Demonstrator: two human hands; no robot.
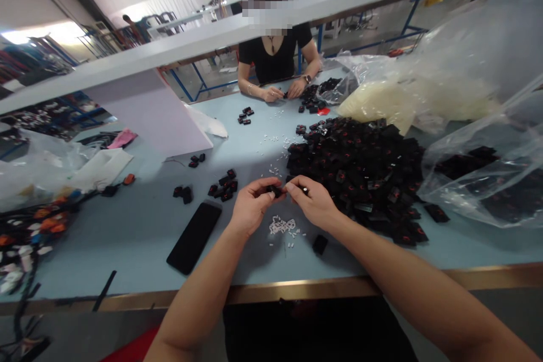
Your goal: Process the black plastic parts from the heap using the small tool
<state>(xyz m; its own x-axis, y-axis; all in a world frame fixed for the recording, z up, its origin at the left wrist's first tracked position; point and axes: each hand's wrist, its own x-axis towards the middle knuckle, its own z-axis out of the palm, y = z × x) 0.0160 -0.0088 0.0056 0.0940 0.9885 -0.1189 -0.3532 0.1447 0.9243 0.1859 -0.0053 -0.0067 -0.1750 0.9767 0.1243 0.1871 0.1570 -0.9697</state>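
Head view, looking down at a light blue table [106, 260] with a brown edge [297, 288] near the person's body. The left hand [253, 205] and the right hand [309, 202] are up over the table and close together. Both are mostly shut, and their fingers pinch a small black piece [275, 191]. The fingers hide much of it, so I cannot tell if each hand has its own piece or if they share one.

Right under the hands lies a little heap of white bits [282, 226]. More white bits are spread thinly up the table. A big pile of black pieces [356, 172] sits just beside the right hand, and its edge comes close to that wrist. One black piece [319, 244] lies alone near the front, just below the right hand.

On the left side, a black phone [194, 237] lies at a slant near the left arm. A small group of black pieces [223, 186] sits past it. There is blue table between these things, and a strip of it runs along the front edge.

Across the table, a person's hands [271, 93] work near more black pieces. A big clear bag of white bits [407, 99] lies at the far right, and another clear bag holds black pieces [479, 175].
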